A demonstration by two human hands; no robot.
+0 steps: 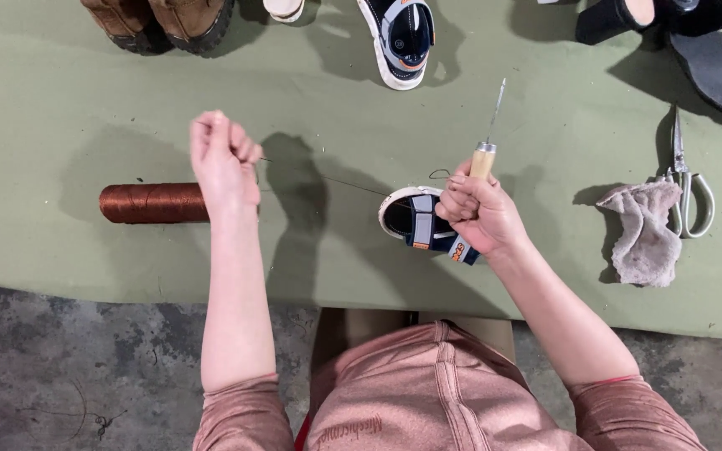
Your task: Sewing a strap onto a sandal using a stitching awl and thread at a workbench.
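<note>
On the green table (60, 108) my right hand (480, 209) pins a small sandal (418, 221), its long axis running left-right, toe leftward, while clenching a wooden-handled awl (485, 154) that points away from me. My left hand (224, 163) pinches the thread (327, 180) taut.

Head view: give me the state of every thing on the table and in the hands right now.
Left hand: fist shut on thread, pulling it taut.
Thread: stretched tight from fist to sandal.
Right hand: shut on awl and sandal.
Awl: upright, needle pointing away.
Sandal: on its side, held.
Thread spool: lying flat.
Scissors: closed, lying flat.
Cloth: crumpled.
</note>
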